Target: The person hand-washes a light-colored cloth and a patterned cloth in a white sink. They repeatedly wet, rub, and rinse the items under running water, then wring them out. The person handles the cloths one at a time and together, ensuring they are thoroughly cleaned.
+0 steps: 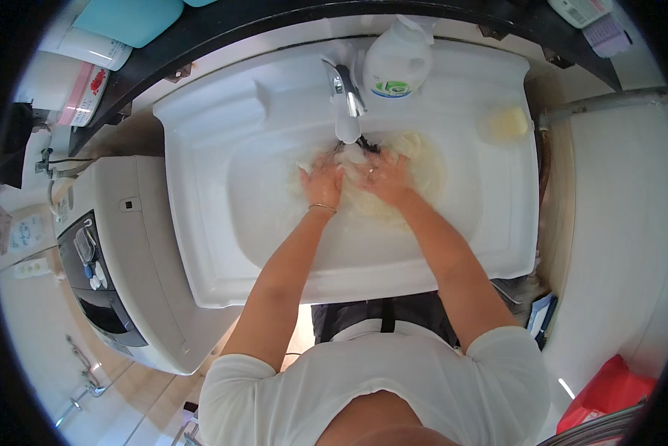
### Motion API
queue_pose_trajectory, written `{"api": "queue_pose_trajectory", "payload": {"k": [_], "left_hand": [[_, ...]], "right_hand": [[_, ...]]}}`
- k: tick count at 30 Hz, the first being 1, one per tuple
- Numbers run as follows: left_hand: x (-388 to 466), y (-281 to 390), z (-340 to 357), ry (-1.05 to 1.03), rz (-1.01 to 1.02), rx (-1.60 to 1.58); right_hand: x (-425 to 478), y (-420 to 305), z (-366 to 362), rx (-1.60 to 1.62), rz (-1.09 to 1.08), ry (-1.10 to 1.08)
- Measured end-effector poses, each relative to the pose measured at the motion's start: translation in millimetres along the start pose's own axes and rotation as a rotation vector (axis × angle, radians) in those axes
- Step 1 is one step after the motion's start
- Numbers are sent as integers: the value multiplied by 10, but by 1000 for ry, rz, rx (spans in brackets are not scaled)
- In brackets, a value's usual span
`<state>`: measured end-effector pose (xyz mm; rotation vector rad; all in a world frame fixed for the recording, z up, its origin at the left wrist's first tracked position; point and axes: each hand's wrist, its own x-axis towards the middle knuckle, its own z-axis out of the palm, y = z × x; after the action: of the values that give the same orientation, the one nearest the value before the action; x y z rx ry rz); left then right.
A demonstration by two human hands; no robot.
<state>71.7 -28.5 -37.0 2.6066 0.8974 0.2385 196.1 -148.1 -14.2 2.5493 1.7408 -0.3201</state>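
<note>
My left hand (pixel 322 181), with a thin bracelet at its wrist, is down in the basin of a white sink (pixel 211 267). Beside it, to the right, my right hand (pixel 387 177) lies over a wet pale-yellow cloth (pixel 381 202), palm down. A chrome faucet (pixel 342 92) stands just beyond both hands, its spout pointing between them. Something black (pixel 369 145) shows below the spout, near my right fingertips. Splashing water blurs the fingertips of both hands, so whether they grip any cloth is hidden.
Behind the faucet stands a white detergent bottle (pixel 398 58). A yellow bar of soap (pixel 507 124) rests on the sink's right ledge. The dark shelf (pixel 289 19) overhangs the back and holds several bottles. A washing machine (pixel 144 251) borders the left side. A pipe (pixel 607 105) runs at right.
</note>
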Motion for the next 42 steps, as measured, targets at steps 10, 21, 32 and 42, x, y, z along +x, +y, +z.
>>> {"api": "queue_pose_trajectory", "payload": {"k": [10, 21, 32, 42], "left_hand": [[-404, -6, -1132, 335, -303, -706], [-176, 176, -355, -9, 29, 212], [219, 187, 21, -343, -41, 418], [213, -78, -478, 37, -170, -431]], "right_hand": [[-280, 291, -532, 285, 79, -187], [-410, -183, -66, 477, 142, 118], [137, -231, 138, 260, 199, 34], [243, 304, -409, 862, 374, -121]]}}
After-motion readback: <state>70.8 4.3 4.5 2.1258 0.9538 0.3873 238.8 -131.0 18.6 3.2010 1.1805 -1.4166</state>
